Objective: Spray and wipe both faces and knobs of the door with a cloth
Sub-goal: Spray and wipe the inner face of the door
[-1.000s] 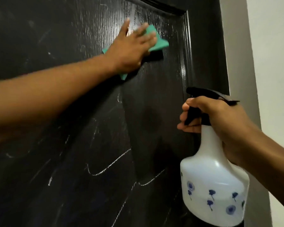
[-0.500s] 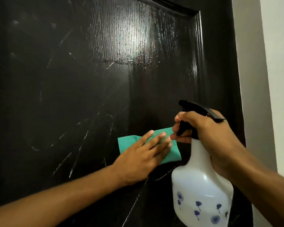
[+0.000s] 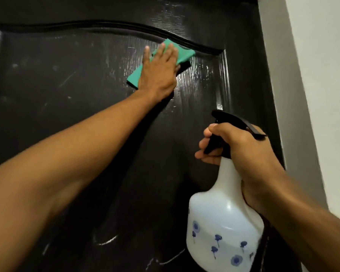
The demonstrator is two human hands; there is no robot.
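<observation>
A home interior: dark panelled door (image 3: 67, 95) beside plain white wall (image 3: 322, 75).
</observation>
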